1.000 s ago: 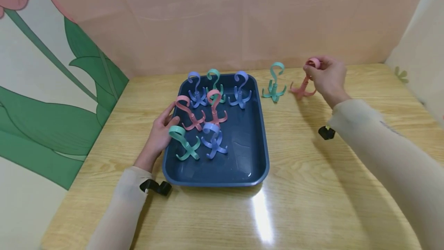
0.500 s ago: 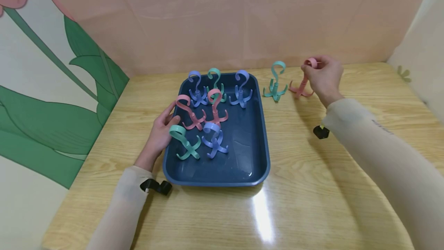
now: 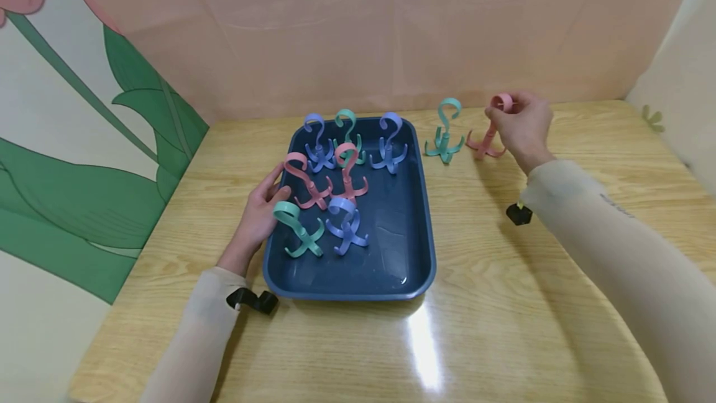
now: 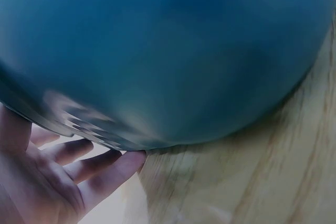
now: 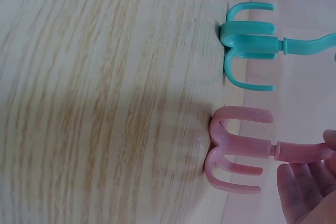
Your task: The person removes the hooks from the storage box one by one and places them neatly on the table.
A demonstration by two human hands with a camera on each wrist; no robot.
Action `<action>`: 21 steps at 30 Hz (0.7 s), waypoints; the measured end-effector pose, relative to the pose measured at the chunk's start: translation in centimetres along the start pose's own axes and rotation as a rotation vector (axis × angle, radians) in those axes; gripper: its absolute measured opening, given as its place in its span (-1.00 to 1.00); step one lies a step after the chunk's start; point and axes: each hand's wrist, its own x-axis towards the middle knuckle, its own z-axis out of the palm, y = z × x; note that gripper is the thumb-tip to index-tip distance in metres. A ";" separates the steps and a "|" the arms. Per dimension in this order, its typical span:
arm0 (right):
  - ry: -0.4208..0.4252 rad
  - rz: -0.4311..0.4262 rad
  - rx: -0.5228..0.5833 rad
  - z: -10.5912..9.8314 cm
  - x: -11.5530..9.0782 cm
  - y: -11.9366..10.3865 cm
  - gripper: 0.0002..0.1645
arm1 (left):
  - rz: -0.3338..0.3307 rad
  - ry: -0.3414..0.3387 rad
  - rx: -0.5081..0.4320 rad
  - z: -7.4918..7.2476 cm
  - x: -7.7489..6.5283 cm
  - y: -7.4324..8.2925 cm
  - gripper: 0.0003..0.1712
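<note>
Upright on the wooden table [image 3: 481, 303], a pink multi-prong hanging hook [image 3: 486, 145] has its curled top pinched by my right hand [image 3: 528, 126]. In the right wrist view the prongs of this pink hook [image 5: 244, 148] sit at the tabletop, with thumb and fingers at its stem. Just to its left stands a green hook [image 3: 444, 147] of the same shape. My left hand [image 3: 256, 213] holds the left side of a dark blue tray [image 3: 386, 260], thumb over the rim. Its fingers lie along the tray's outer wall [image 4: 173, 77] in the left wrist view.
Several like hooks stand in the tray, among them a purple hook [image 3: 387, 151], a pink hook [image 3: 349, 185] and a green hook [image 3: 304, 238]. A pink sheet [image 3: 335, 36] hangs behind the table. A flower-painted panel [image 3: 84, 173] borders the left side.
My right hand has shifted slightly left with the pink hook, bringing it closer to the green one, and then stayed nearly still. My left hand and the tray have not moved.
</note>
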 end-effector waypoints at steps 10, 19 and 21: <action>-0.038 0.019 -0.068 -0.2 -0.1 0.2 -0.49 | 0.000 -0.010 -0.008 0.0 -0.1 0.1 -0.35; -0.051 -0.016 -0.086 -0.9 -0.4 -0.1 -0.27 | -0.002 -0.013 -0.005 0.1 0.0 0.1 -0.34; -0.052 -0.025 -0.077 -1.0 -0.5 -0.3 -0.22 | -0.006 -0.013 -0.004 0.1 0.1 0.1 -0.35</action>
